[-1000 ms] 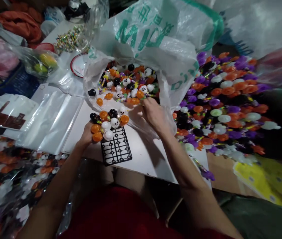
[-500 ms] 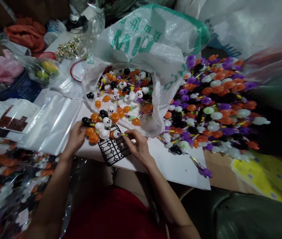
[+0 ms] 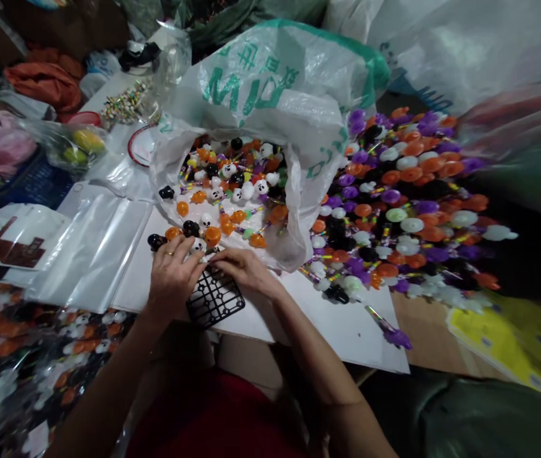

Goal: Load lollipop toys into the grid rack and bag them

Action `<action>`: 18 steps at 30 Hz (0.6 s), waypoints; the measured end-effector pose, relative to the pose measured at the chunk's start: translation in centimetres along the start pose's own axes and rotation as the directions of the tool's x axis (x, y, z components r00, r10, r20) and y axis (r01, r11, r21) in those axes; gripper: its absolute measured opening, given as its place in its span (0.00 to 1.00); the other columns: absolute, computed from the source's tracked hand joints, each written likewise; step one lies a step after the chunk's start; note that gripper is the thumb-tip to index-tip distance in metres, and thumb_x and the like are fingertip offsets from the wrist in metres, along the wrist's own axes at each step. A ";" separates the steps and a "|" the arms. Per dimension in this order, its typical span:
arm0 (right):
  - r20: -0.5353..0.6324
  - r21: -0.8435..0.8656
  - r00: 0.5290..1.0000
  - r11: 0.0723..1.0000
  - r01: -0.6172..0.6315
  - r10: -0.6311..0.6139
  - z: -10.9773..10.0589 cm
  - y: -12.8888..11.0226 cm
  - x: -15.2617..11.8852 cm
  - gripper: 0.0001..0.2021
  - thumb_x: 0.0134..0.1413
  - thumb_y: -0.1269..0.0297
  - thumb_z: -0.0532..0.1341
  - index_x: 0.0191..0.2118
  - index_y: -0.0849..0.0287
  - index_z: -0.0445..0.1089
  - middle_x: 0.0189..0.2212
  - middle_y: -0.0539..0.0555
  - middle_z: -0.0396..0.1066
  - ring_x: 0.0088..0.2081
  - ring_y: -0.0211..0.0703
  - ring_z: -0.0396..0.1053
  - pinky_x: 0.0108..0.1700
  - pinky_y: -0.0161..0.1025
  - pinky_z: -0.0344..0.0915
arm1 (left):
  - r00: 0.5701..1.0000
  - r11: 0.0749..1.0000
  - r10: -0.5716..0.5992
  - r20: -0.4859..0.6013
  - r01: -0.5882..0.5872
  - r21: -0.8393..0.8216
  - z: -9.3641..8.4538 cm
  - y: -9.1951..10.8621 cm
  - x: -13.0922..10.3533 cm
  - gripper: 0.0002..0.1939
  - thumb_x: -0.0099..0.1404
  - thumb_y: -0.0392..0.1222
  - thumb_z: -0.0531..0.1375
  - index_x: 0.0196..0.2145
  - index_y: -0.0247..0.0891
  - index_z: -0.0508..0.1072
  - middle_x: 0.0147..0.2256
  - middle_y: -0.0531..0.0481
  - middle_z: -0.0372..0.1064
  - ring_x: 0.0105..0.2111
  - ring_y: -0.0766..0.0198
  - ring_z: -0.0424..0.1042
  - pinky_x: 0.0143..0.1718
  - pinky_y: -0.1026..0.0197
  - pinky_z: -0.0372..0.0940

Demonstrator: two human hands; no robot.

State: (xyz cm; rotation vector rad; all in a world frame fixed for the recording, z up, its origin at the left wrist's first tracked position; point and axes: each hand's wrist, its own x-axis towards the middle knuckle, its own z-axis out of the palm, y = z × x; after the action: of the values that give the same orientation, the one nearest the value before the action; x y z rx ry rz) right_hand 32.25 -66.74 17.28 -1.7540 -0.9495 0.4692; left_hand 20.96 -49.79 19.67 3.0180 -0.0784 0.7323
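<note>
A black grid rack lies at the table's near edge. Clustered at its far side are sticks with round pumpkin, skull and black heads. My left hand is closed over several of these heads, its fingers bent and covering them. From the right, my right hand reaches to the rack's far edge with thumb and fingertips pinched together, close to the left fingers. What lies in that pinch is hidden. Behind the cluster, an open white plastic bag with green print holds more such sticks.
A large heap of purple, orange, white and black topped sticks covers the right side. Clear plastic sleeves lie at left, above bagged sticks. A blue basket stands farther left. Yellow packaging lies at right.
My left hand has moved right, from beside the cluster to on top of its heads. My right hand has shifted left to the rack's far edge; the stick it held is hidden now.
</note>
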 end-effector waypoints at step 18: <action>-0.316 0.033 0.934 0.986 -0.162 0.164 4.2 2.3 -1.6 0.07 0.56 0.59 0.59 0.34 0.57 0.66 0.28 0.50 0.69 0.29 0.40 0.65 0.34 0.36 0.63 | 0.999 0.996 0.051 0.010 -0.050 -0.076 -0.2 -2.1 -0.2 0.10 0.70 0.37 0.55 0.42 0.32 0.76 0.50 0.38 0.74 0.55 0.49 0.70 0.57 0.45 0.64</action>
State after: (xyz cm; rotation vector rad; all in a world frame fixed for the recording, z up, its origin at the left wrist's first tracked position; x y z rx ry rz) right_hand 29.19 -65.75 13.34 -1.8421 -0.5759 0.2801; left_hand 20.78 -47.67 19.72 2.9584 -0.1799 0.6978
